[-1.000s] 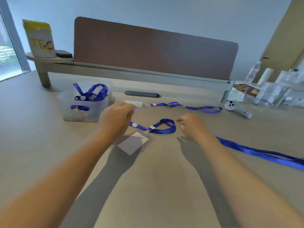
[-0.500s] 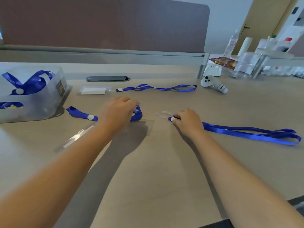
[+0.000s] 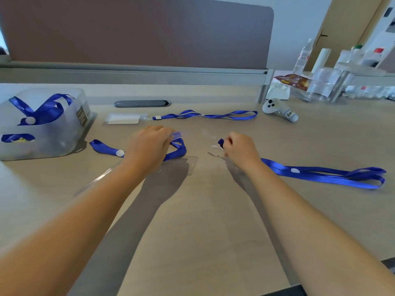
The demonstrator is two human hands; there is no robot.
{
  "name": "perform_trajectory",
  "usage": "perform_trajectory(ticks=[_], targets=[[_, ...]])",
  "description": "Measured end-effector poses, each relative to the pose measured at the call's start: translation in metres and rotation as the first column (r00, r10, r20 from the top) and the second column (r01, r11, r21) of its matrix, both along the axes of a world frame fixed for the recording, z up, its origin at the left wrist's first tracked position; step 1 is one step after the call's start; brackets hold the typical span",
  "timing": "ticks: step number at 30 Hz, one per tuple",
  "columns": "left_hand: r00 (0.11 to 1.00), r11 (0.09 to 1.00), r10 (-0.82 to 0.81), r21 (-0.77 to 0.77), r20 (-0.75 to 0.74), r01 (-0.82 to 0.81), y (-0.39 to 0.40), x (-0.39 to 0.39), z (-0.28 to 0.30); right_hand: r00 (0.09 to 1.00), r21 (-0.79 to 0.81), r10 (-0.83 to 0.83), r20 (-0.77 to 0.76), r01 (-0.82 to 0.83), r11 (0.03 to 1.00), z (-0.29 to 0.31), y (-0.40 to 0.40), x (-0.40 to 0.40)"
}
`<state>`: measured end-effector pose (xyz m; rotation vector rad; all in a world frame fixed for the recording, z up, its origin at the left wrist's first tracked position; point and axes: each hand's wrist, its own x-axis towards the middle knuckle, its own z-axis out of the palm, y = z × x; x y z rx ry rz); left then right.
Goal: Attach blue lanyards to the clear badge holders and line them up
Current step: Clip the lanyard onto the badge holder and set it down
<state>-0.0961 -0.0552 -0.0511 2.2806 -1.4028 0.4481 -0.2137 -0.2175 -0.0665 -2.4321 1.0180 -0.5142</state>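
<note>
My left hand is closed over the loop end of a blue lanyard lying on the desk. A blurred clear piece shows at its fingertips. A clear badge holder lies flat under my left wrist and forearm. My right hand pinches the clip end of a second blue lanyard, which trails away to the right. Its clear strap sticks out left of my fingers. At the back lies an assembled badge holder with its lanyard stretched rightward.
A translucent box at the left holds more blue lanyards. A white controller lies at the back right, beside bottles and plastic containers. A brown divider panel and a dark cable slot run along the far edge.
My left hand came down onto the near lanyard over the clear holder. My right hand took hold of the second lanyard's clip end and lifted it slightly. The view shifted right.
</note>
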Motion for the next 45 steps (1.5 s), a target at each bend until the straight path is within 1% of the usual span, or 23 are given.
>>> perform_trajectory(ticks=[1,2,3,4,8,11,15,17,20,25,28,31,34,40,43,45], targets=[[1.0,1.0,0.004,-0.023,-0.009,-0.004,0.002,0.001,0.002,0.994,0.126,-0.006,0.111,-0.008,0.992,0.005,0.002,0.002],[1.0,0.999,0.012,-0.046,-0.019,-0.013,0.004,0.001,0.004,0.982,0.238,-0.015,0.189,-0.031,0.971,0.011,0.005,0.003],[0.999,0.997,0.02,-0.073,-0.032,-0.022,0.007,0.001,0.006,0.972,0.311,-0.026,0.236,-0.05,0.949,0.017,0.009,0.004],[0.998,0.994,0.031,-0.1,-0.049,-0.036,0.01,0.002,0.008,0.966,0.339,-0.027,0.257,-0.063,0.939,0.022,0.012,0.006],[0.994,0.981,0.048,-0.181,-0.102,-0.066,0.027,0.006,0.015,0.957,0.309,0.036,0.287,-0.128,0.942,0.037,0.029,0.013],[0.991,0.98,0.064,-0.182,-0.121,-0.086,0.041,0.01,0.018,0.952,0.284,0.107,0.287,-0.191,0.939,0.041,0.046,0.017],[0.98,0.968,0.097,-0.213,-0.177,-0.134,0.058,0.01,0.023,0.928,0.219,0.155,0.338,-0.237,0.946,0.046,0.066,0.025],[0.972,0.959,0.109,-0.235,-0.209,-0.158,0.063,0.011,0.026,0.933,0.206,0.175,0.313,-0.247,0.947,0.05,0.075,0.029],[0.961,0.956,0.132,-0.224,-0.241,-0.188,0.069,0.012,0.03,0.951,0.166,0.2,0.234,-0.242,0.956,0.054,0.083,0.034],[0.928,0.946,0.122,-0.241,-0.352,-0.216,0.07,0.012,0.035,0.951,0.276,0.15,0.269,-0.226,0.934,0.059,0.088,0.042],[0.886,0.942,0.09,-0.249,-0.456,-0.224,0.065,0.013,0.035,0.95,0.384,0.147,0.276,-0.25,0.889,0.062,0.093,0.045],[0.838,0.934,0.032,-0.282,-0.544,-0.218,0.06,0.012,0.032,0.946,0.46,0.13,0.296,-0.261,0.849,0.066,0.099,0.047],[0.8,0.936,0.006,-0.279,-0.6,-0.216,0.054,0.01,0.03,0.943,0.531,0.117,0.312,-0.275,0.801,0.07,0.104,0.047],[0.806,0.935,0.004,-0.283,-0.591,-0.212,0.047,0.01,0.028,0.931,0.637,0.066,0.36,-0.297,0.711,0.075,0.106,0.043],[0.84,0.932,0.0,-0.305,-0.542,-0.197,0.046,0.01,0.025,0.931,0.672,0.055,0.362,-0.301,0.677,0.077,0.107,0.041],[0.884,0.931,0.001,-0.323,-0.468,-0.172,0.046,0.009,0.024,0.92,0.711,0.04,0.389,-0.327,0.623,0.078,0.108,0.04]])
